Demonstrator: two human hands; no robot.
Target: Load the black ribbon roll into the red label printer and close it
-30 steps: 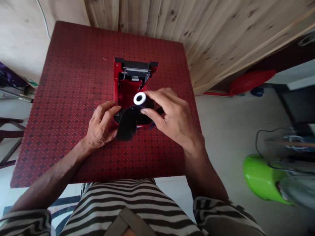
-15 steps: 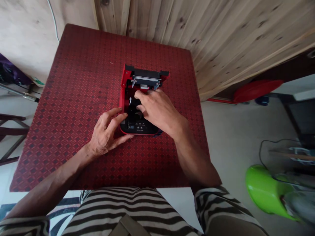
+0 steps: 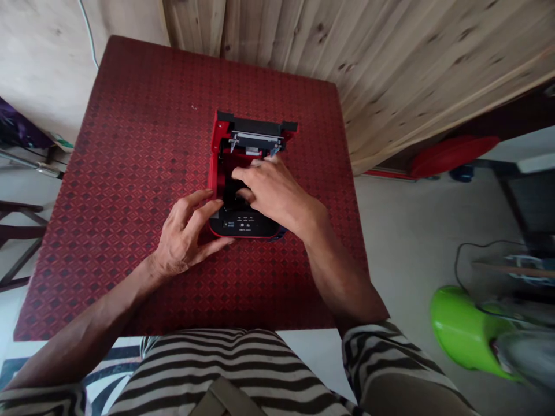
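A red and black label printer [image 3: 243,226] stands on the table with its lid [image 3: 255,128] raised. Its front panel carries small icons and lettering. My left hand [image 3: 184,234] grips the front left corner, fingertips on the rim and thumb along the front edge. Inside the open compartment [image 3: 228,184], my right hand [image 3: 275,188] reaches down with curled fingers. Whatever lies between those fingertips is dark and hidden by the hand.
The table [image 3: 143,150] has a red patterned cover. A plank wall [image 3: 295,34] rises behind it. On the floor to the right are a bright green plastic thing [image 3: 462,326] and a cable [image 3: 459,254]. A dark wooden stool [image 3: 19,231] stands at left.
My right hand has shifted slightly left within the compartment. A black roll-like piece with a white ring, visible there earlier, no longer shows. My left hand keeps its hold on the corner.
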